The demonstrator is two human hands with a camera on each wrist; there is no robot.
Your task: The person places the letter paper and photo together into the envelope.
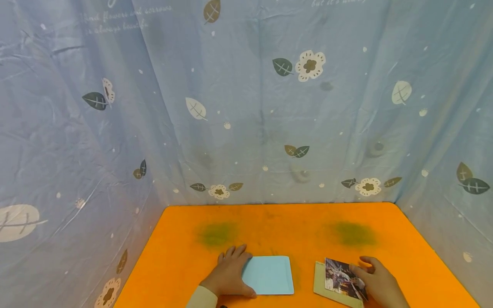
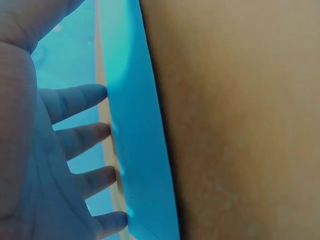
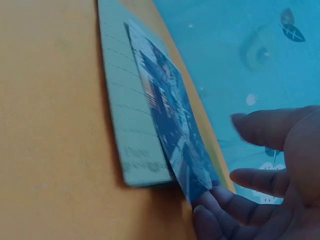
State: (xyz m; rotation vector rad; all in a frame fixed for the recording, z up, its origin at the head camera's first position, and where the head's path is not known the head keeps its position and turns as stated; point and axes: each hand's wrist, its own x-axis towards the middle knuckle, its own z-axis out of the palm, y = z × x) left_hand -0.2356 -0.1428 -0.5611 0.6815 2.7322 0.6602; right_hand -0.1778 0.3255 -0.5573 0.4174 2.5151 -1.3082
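A flat light blue paper piece (image 1: pixel 269 276), envelope-like with a fold line near its right edge, lies on the orange table. My left hand (image 1: pixel 230 273) rests at its left end, fingers spread. In the left wrist view the fingertips (image 2: pixel 104 131) touch its edge. To the right is a pale yellow-green lined paper (image 1: pixel 319 280) with faint printing at one end. A glossy photo card (image 1: pixel 343 278) with a dark, busy picture lies tilted over it. My right hand (image 1: pixel 379 280) pinches the photo card near its right end. The card's corner reaches between the fingers in the right wrist view.
The orange table (image 1: pixel 269 226) has rounded far corners and two greenish smudges. A pale blue curtain (image 1: pixel 246 107) printed with leaves and flowers encloses its back and sides. A small dark object (image 1: pixel 223 306) shows at the bottom edge, below the left hand.
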